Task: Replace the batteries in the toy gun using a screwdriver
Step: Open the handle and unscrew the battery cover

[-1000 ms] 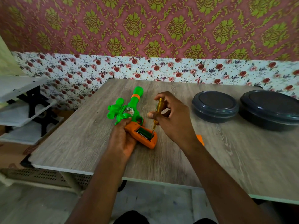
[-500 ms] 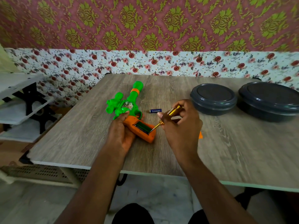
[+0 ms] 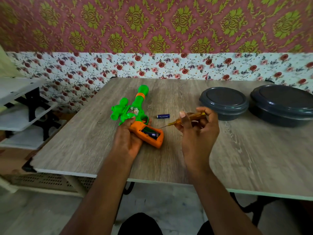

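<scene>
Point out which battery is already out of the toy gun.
The blue battery lying loose on the table; the other sits in the toy gun's orange handle.

1 head-worn wide-angle view, looking forward and down, close over table [image 3: 237,158], facing patterned wall [image 3: 152,28] behind.

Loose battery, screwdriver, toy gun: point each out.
loose battery [image 3: 163,116], head view, on its blue label.
screwdriver [image 3: 196,115], head view, on its amber handle.
toy gun [image 3: 135,111], head view, on its green body.
</scene>
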The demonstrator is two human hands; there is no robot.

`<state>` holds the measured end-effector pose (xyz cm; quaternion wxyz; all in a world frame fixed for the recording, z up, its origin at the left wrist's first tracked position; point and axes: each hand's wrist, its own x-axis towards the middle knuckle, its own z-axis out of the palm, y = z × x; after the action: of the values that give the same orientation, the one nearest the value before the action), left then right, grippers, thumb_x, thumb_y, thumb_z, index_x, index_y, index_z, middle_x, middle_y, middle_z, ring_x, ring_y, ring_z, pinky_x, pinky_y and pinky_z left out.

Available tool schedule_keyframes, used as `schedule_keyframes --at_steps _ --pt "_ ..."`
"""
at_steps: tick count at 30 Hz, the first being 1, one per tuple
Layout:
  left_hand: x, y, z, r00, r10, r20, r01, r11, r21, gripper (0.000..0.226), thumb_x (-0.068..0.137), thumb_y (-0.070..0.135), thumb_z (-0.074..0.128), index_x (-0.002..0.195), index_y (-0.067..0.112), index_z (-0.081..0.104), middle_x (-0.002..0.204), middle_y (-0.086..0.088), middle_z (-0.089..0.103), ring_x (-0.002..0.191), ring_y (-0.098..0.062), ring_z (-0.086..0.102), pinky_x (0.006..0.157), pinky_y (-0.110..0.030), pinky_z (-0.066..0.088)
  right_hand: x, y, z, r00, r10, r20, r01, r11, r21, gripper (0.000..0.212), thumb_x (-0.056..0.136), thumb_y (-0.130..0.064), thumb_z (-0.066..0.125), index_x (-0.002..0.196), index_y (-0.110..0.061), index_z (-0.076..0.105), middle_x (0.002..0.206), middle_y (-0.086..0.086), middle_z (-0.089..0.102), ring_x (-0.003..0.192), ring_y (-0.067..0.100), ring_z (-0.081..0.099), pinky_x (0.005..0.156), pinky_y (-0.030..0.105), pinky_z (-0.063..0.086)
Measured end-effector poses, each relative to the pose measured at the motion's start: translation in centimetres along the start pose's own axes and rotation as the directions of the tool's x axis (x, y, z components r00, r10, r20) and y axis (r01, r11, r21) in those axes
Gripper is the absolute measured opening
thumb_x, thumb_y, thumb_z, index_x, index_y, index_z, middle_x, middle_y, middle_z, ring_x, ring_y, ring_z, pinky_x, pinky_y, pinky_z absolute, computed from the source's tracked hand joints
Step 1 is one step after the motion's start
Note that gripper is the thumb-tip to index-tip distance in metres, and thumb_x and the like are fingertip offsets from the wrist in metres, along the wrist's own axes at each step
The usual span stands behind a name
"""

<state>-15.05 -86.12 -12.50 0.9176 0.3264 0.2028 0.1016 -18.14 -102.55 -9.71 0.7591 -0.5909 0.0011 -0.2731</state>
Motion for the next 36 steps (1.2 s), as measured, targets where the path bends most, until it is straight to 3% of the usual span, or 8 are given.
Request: schedule_keyframes --at_steps 3,9,14,17,23,26,31,36 --pt "-0.2 -0.1 0.2 1.0 0.015 0.025 -0.015 1.0 0.009 0.044 0.103 0.011 0.048 0.146 0.004 0.048 0.14 -0.027 0.059 0.121 -0.042 0.063 0.111 -0.062 0.042 0.9 -0.7 0.4 0.965 -0.135 0.227 0.148 0.988 -0.043 0.045 0.097 -0.003 0.065 0.138 -0.014 0.052 0.105 0.014 0.064 0.096 0.021 0.069 0.087 0.027 0.059" --pt "-0.5 0.1 0.2 0.999 0.0 0.045 0.001 1.0 -0.023 0.043 0.102 0.01 0.048 0.145 0.005 0.05 0.136 -0.026 0.061 0.109 -0.036 0.065 0.114 -0.063 0.039 2.5 -1.3 1.1 0.711 -0.279 0.646 0.442 0.891 -0.102 0.055 0.101 0.005 0.049 0.151 -0.016 0.039 0.093 0.004 0.058 0.079 0.02 0.064 0.071 0.04 0.059" --pt "-1.0 0.3 0.7 0.999 -0.006 0.042 0.006 1.0 -0.012 0.033 0.104 0.01 0.045 0.133 0.001 0.057 0.118 -0.025 0.068 0.104 -0.035 0.066 0.103 -0.056 0.05 2.8 -0.6 1.6 0.55 -0.013 0.835 0.658 0.623 -0.423 0.043 0.092 -0.03 0.066 0.134 -0.033 0.058 0.1 -0.005 0.07 0.089 0.009 0.068 0.079 0.035 0.058" --pt "-1.0 0.2 0.8 1.0 -0.005 0.026 0.004 1.0 0.015 0.033 0.103 0.009 0.046 0.132 0.0 0.057 0.112 -0.023 0.068 0.096 -0.032 0.067 0.089 -0.047 0.055 2.2 -0.5 1.8 0.562 0.151 0.813 0.658 0.514 -0.55 0.042 0.089 -0.035 0.07 0.131 -0.033 0.062 0.112 0.002 0.072 0.109 0.027 0.063 0.089 0.043 0.055" --pt "-1.0 -0.1 0.7 0.999 0.028 0.039 -0.027 1.0 -0.014 0.05 0.096 0.009 0.053 0.144 -0.002 0.05 0.139 -0.033 0.056 0.117 -0.04 0.058 0.115 -0.062 0.038 3.2 -0.4 1.9 0.697 0.074 0.713 0.565 0.556 -0.61 0.027 0.078 -0.036 0.072 0.104 -0.027 0.068 0.092 -0.003 0.07 0.094 0.025 0.062 0.083 0.036 0.053" --pt "-1.2 0.0 1.0 0.998 0.067 0.013 -0.067 0.997 0.027 0.027 0.101 0.007 0.051 0.126 0.004 0.061 0.105 -0.022 0.074 0.088 -0.03 0.072 0.103 -0.061 0.05 5.1 0.1 2.0 0.778 -0.002 0.628 0.532 0.534 -0.657 0.022 0.08 -0.036 0.074 0.098 -0.027 0.066 0.088 -0.004 0.07 0.087 0.023 0.065 0.074 0.037 0.057" --pt "-1.9 -0.1 1.7 0.986 0.167 -0.008 -0.166 0.985 0.039 0.034 0.1 0.003 0.055 0.134 0.002 0.059 0.116 -0.025 0.068 0.094 -0.035 0.068 0.096 -0.058 0.054 7.0 1.7 3.1 0.745 0.185 0.641 0.57 0.325 -0.755 0.03 0.087 -0.023 0.069 0.117 -0.025 0.065 0.113 0.013 0.063 0.105 0.038 0.063 0.086 0.048 0.057" --pt "-2.7 -0.4 2.1 0.95 0.307 -0.062 -0.298 0.947 0.124 0.03 0.1 0.013 0.062 0.128 0.003 0.06 0.101 -0.015 0.072 0.088 -0.033 0.068 0.093 -0.059 0.054 7.4 2.4 3.3 0.706 0.264 0.657 0.588 0.299 -0.752 0.031 0.09 -0.02 0.068 0.12 -0.02 0.062 0.119 0.015 0.058 0.113 0.039 0.058 0.088 0.046 0.052"
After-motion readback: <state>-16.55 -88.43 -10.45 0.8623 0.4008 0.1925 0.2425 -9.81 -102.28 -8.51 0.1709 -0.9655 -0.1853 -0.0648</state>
